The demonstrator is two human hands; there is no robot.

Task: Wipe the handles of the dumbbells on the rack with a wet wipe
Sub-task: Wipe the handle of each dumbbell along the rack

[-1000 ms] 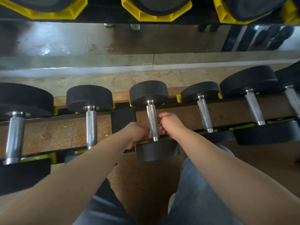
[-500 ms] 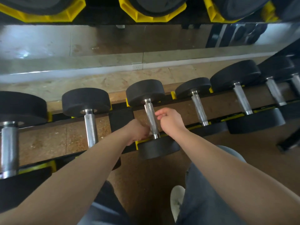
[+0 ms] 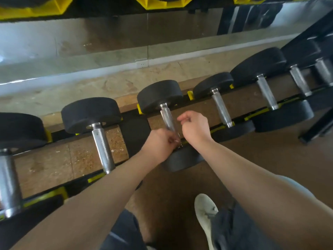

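right hand lifted off the middle dumbbell's handle, now just beside it, fingers curled

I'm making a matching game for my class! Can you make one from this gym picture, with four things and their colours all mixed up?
Things:
1 shoe
2 dumbbell handle
3 dumbbell head
4 rack cradle

Colours:
A black
B yellow
C off-white
D silver

Pairs: 1-C, 2-D, 3-A, 4-B
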